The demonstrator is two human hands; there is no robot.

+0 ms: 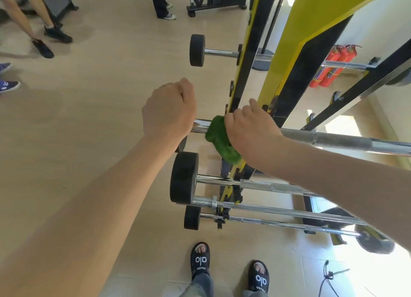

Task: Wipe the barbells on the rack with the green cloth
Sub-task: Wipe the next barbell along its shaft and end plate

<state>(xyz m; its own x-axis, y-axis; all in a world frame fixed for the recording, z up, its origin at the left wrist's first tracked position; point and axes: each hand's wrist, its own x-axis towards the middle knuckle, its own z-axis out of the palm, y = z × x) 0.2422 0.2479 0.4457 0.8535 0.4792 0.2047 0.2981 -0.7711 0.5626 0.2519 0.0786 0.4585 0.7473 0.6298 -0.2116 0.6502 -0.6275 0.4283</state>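
1. Head view: my right hand [251,127] has its grip clamped on the green cloth [219,138], which is wrapped over the top barbell [347,141] just beside the yellow rack upright [311,51].
2. My left hand [168,112] is curled round the same bar's bare end, on the side of the cloth away from the upright.
3. The bar's long axis runs sideways past the upright; most unwiped length, I judge, lies beyond the upright, nearer my right hand.
4. Lower barbells [278,210] sit below the cloth, untouched.
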